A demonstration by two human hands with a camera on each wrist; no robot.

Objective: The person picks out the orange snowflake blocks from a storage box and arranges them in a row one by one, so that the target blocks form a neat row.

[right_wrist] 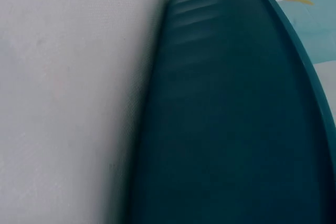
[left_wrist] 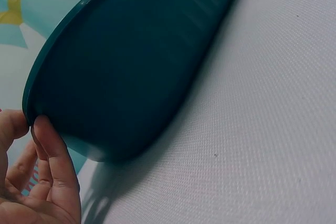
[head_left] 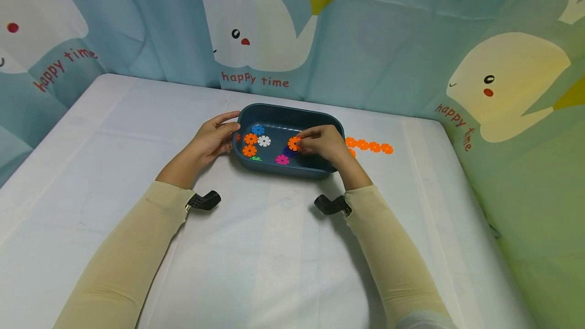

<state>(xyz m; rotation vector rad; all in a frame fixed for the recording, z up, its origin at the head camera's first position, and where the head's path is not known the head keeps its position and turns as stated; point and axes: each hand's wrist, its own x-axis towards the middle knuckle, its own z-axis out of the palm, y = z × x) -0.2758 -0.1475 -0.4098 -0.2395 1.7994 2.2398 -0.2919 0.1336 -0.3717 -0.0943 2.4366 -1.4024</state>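
A dark teal plastic basin stands on the table with several notched, flower-shaped plastic discs inside. My left hand grips its left end; in the left wrist view, thumb and fingers pinch the rim. Over the inside of the basin, my right hand pinches an orange disc at its fingertips. A dark blue disc shows partly beneath that one, close to a pink disc. Towards the left end lie a blue disc, a white disc and orange discs.
Right of the basin, a row of orange discs lies on the white-covered table, with another orange disc partly hidden by the right hand. A whale-print curtain hangs along the table's back and sides.
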